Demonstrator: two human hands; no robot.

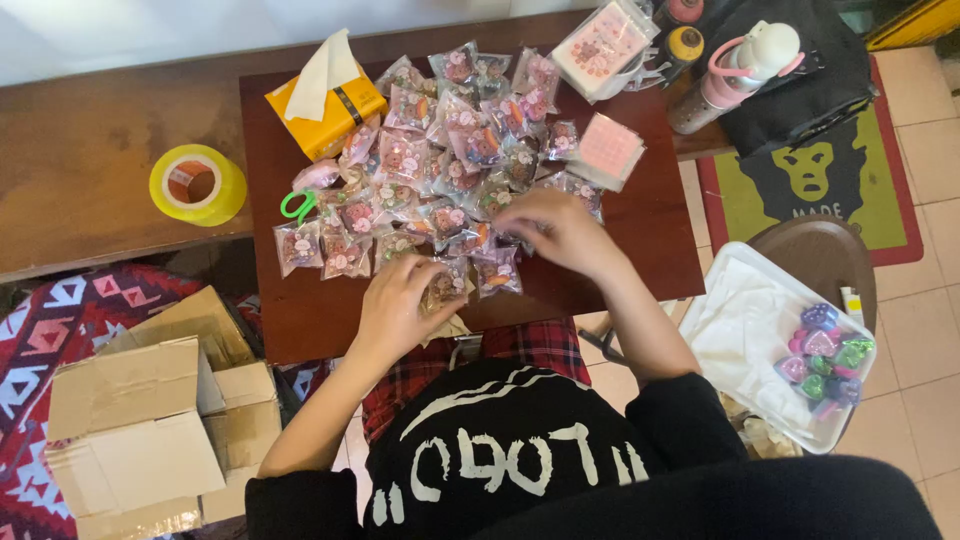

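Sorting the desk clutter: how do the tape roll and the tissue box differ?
The tape roll is round and yellow-green; the tissue box is boxy and orange-yellow. The roll lies flat on the lighter bench; the box sits on the dark table with a tissue sticking up. Neither is touched by a hand.

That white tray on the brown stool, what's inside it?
The white tray holds a cluster of shiny heart-shaped pieces in purple, green and pink at one end. Whatever lies beneath them is covered.
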